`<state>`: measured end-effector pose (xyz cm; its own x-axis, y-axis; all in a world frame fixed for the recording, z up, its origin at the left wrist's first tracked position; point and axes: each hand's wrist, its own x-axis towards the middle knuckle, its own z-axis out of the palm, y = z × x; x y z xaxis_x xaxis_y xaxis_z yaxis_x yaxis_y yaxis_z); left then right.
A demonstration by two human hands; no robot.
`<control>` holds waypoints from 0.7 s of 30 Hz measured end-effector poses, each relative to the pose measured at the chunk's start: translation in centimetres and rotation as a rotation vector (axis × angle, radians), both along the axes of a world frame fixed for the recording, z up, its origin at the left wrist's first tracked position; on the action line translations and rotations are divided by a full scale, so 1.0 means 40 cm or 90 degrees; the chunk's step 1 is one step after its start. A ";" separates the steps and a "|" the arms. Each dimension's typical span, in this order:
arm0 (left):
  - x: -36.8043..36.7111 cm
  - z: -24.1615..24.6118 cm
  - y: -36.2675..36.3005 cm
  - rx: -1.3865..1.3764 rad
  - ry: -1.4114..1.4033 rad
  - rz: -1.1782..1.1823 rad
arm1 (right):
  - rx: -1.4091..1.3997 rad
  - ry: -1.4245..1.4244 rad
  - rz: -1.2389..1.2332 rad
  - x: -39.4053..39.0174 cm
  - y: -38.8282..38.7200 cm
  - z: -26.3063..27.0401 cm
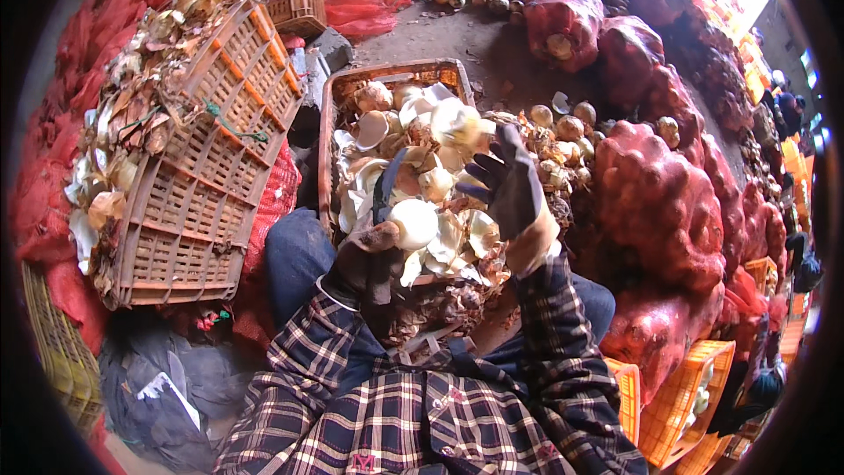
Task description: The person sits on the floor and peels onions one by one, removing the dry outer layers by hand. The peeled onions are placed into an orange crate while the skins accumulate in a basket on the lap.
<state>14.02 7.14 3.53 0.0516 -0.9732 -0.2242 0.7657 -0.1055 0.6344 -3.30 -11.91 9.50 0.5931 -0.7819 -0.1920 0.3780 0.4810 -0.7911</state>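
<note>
In a dark glove, my left hand point(369, 260) is closed around the handle of a knife point(388, 186), whose dark blade points up and away from me; a peeled white onion point(413, 224) lies against its fingertips. My right hand point(508, 191), also gloved, is apart from it over the right side of the crate, fingers spread with nothing between them. Just beyond its fingers a pale onion or piece of peel point(458, 124) shows blurred. Below both hands, an orange plastic crate point(325, 165) holds onions and loose skins.
A tilted crate point(198, 211) heaped with skins stands at the left. Unpeeled onions point(568, 128) lie right of the middle crate, beside full red mesh sacks point(659, 204). Orange crates point(689, 402) stand lower right. People point(765, 386) are at the far right edge.
</note>
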 end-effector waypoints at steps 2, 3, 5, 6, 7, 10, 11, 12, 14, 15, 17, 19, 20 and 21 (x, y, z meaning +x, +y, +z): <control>0.052 -0.050 0.034 0.045 0.036 -0.039 | 0.074 0.081 0.014 -0.014 0.033 0.011; 0.016 -0.033 0.008 0.035 -0.053 -0.061 | 0.132 0.119 0.056 -0.050 0.050 0.007; -0.037 -0.011 -0.023 0.033 -0.242 -0.083 | 0.220 0.072 0.076 -0.094 0.125 -0.006; -0.071 0.059 -0.053 -0.042 -0.334 -0.136 | 0.281 -0.007 0.112 -0.136 0.146 -0.011; -0.105 0.059 -0.065 -0.122 -0.473 -0.117 | 0.309 -0.080 0.122 -0.167 0.165 -0.016; -0.212 0.113 -0.100 -0.189 -0.677 -0.035 | 0.378 -0.240 0.002 -0.257 0.191 -0.073; -0.230 0.140 -0.102 -0.130 -0.645 -0.009 | 0.374 -0.222 -0.024 -0.303 0.204 -0.054; -0.246 0.170 -0.103 -0.072 -0.611 0.024 | 0.370 -0.205 -0.049 -0.349 0.219 -0.032; -0.281 0.203 -0.115 -0.022 -0.561 0.072 | 0.240 -0.118 -0.164 -0.463 0.277 0.058; -0.267 0.202 -0.112 0.022 -0.567 0.052 | 0.129 -0.034 -0.243 -0.531 0.319 0.082; -0.232 0.151 -0.099 0.004 -0.665 0.028 | 0.131 -0.133 -0.257 -0.737 0.368 -0.014; -0.214 0.153 -0.083 0.058 -0.643 0.017 | 0.069 -0.001 -0.331 -0.903 0.435 -0.009; -0.214 0.145 -0.086 0.082 -0.630 -0.012 | 0.121 0.149 -0.440 -0.974 0.494 0.015; -0.202 0.128 -0.087 0.114 -0.606 -0.036 | 0.143 0.313 -0.583 -0.987 0.540 0.051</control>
<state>5.93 3.66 8.66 0.2422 -0.9355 -0.2572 -0.0697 -0.2812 0.9571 -42.80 9.68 11.52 -0.3861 -0.8075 -0.4459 0.3326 0.3290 -0.8838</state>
